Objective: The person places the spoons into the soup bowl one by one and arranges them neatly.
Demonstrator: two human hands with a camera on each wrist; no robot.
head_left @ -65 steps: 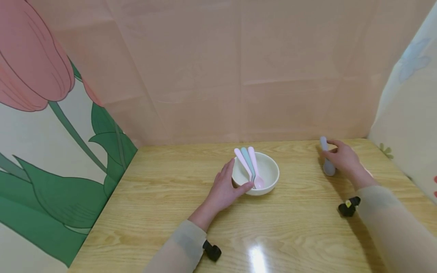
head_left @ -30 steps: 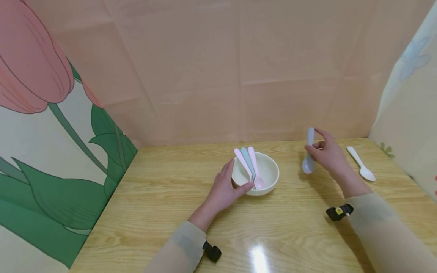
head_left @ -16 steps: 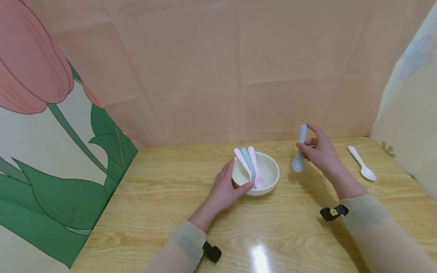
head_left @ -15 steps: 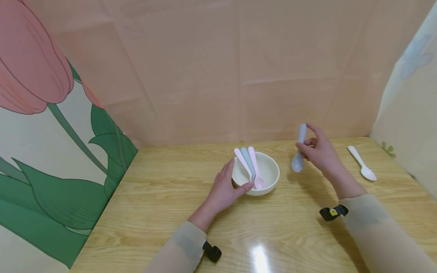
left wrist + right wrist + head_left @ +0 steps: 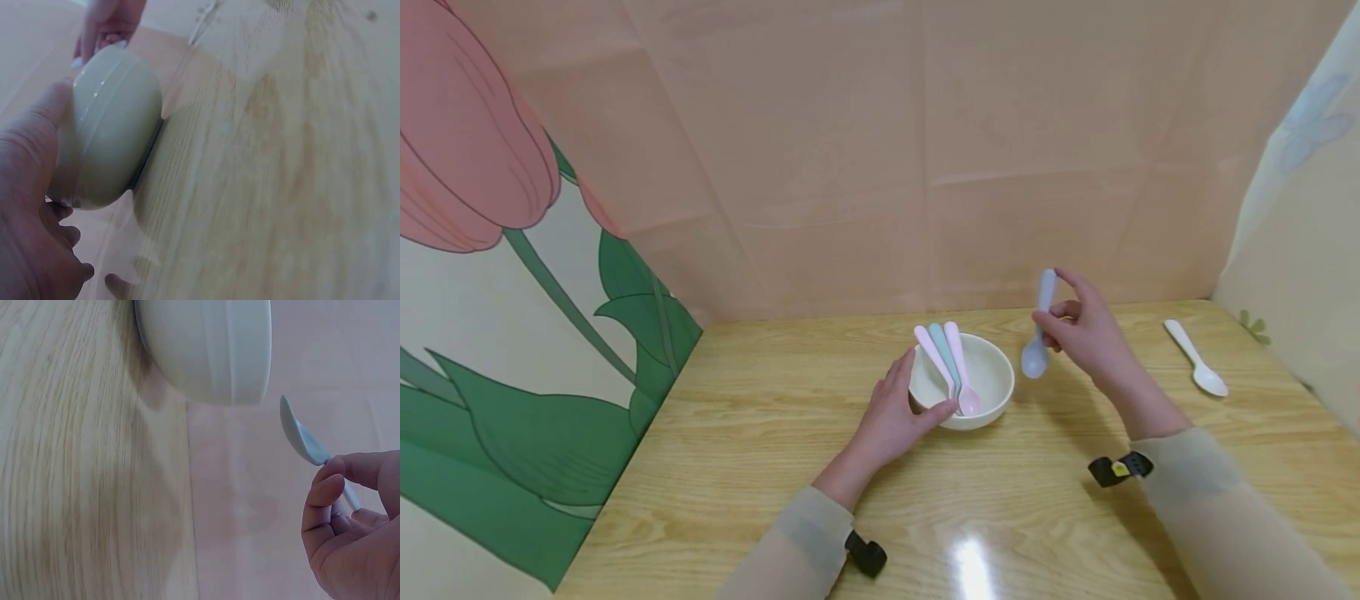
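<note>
Beside the bowl (image 5: 981,383), fingers (image 5: 1051,321) pinch blue spoon (image 5: 1037,342).

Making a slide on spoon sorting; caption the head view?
Right hand carries a blue spoon beside the bowl the left hand grips.

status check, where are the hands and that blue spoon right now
Left hand grips round white bowl. Right hand pinches pale blue plastic spoon, raised beside bowl. Nothing between them.

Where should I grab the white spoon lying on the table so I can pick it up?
Pinch the white spoon by its thin handle, the end farther from you, coming down from above. It lies flat on the table with nothing touching it; the rounded scoop end would likely slip.
</note>
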